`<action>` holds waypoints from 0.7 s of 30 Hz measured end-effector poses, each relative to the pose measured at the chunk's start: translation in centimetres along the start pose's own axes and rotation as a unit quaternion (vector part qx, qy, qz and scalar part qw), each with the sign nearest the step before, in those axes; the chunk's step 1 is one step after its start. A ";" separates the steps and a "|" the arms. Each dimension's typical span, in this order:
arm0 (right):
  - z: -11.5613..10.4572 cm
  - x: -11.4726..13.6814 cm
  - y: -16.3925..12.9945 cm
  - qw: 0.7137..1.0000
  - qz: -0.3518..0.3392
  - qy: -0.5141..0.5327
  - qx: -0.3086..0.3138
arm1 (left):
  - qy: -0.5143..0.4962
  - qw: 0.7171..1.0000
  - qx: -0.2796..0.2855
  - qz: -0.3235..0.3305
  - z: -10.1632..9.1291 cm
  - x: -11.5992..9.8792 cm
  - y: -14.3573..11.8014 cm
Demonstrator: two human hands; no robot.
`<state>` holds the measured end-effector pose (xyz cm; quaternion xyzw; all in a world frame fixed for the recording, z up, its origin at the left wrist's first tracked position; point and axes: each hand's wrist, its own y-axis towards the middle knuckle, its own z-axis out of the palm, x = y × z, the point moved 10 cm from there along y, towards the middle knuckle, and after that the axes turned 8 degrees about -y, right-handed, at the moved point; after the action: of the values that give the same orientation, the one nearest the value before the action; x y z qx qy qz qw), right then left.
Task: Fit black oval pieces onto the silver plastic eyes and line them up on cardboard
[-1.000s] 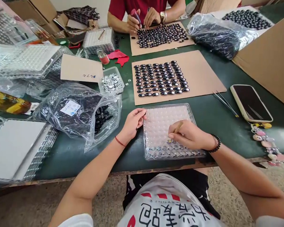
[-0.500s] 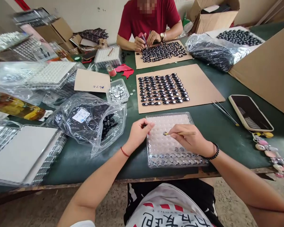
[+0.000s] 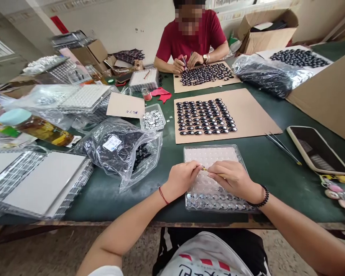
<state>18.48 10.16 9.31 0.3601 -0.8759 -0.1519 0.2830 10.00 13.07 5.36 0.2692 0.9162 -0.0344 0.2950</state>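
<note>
My right hand (image 3: 232, 178) pinches a thin yellow stick (image 3: 205, 169) whose tip points left. At that tip, the closed fingers of my left hand (image 3: 184, 177) meet a tiny piece that I cannot make out. Both hands are above a clear plastic tray (image 3: 211, 150) with rows of round hollows and a pale base. Several shiny ring-shaped pieces (image 3: 207, 197) fill the tray's near rows; my right hand covers part of its right side.
Beyond the tray, cardboard (image 3: 255, 115) carries rows of black oval pieces (image 3: 205, 117). Tweezers (image 3: 284, 147) and a phone (image 3: 317, 149) lie right. Left are a bag of black pieces (image 3: 112, 149) and a tub of small metal parts (image 3: 153, 119). A co-worker (image 3: 192, 46) sits opposite.
My left hand has moved right from the tray's left edge to the stick's tip. The ring-like piece seen at that tip before is now mostly covered by my fingers. The camera view has shifted.
</note>
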 end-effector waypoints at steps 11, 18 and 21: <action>-1.0 -2.1 -0.5 0.992 0.111 0.059 -0.014 | -0.226 0.972 0.052 -0.041 -0.5 0.7 0.3; -1.7 -3.8 -1.5 0.988 0.148 -0.021 -0.026 | -0.316 0.943 0.077 -0.074 0.2 1.4 0.1; -3.4 -5.0 -2.1 0.968 0.238 -0.003 -0.084 | -0.356 0.929 0.004 -0.099 -0.5 1.8 -0.1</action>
<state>24.62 12.12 9.12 0.1160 -0.9212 -0.1549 0.3374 8.44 13.97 4.73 0.1484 0.7730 -0.1608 0.5955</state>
